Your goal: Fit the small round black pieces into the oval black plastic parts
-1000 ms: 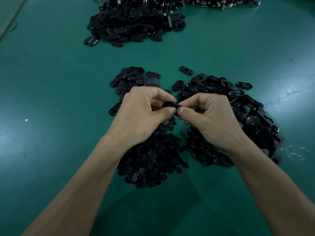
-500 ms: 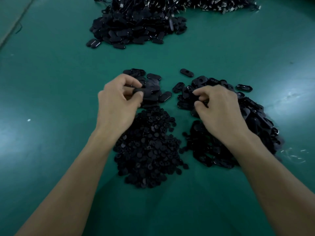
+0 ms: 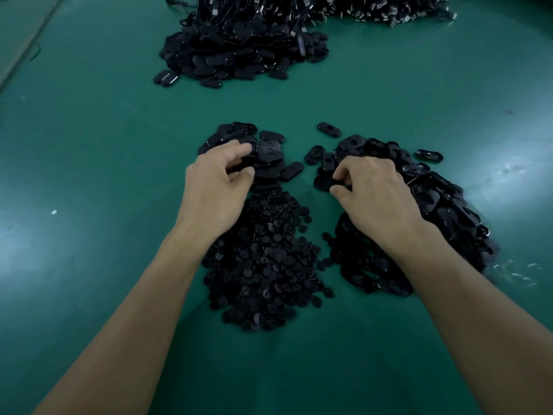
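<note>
Now, oval part, pinched in R grip

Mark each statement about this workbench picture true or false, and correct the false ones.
1. The round pieces lie heaped between the two forearms. True.
2. The left hand lies flat on bare table. False: its curled fingers are in the near heap of oval parts.
3. One lone oval part lies by itself beyond the right hand. True.
4. The hands touch each other. False: they are apart, and the right hand is on the right heap.
</note>
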A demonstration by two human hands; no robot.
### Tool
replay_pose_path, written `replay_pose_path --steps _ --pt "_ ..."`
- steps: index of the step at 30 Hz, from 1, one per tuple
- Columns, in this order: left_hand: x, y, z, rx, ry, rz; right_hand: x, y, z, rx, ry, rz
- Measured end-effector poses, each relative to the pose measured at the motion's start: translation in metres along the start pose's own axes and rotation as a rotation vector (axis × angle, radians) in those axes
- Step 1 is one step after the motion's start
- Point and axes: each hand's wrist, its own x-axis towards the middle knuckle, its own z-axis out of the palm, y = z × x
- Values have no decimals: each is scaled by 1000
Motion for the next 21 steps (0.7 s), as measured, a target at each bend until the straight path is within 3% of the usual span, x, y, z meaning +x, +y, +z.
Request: replay_pose_path --steps 6,11,16,21 --pt "-3 3 0 78 32 48 -1 3 -1 113 28 -2" --pt "-6 10 -1 49 75 51 -7 3 1 344 91 -92" --pt "-13 25 4 -151 -157 -53 -23 -10 3 516 40 -292" --pt "-16 34 1 -356 -300 -115 -34 -18 8 611 210 -375"
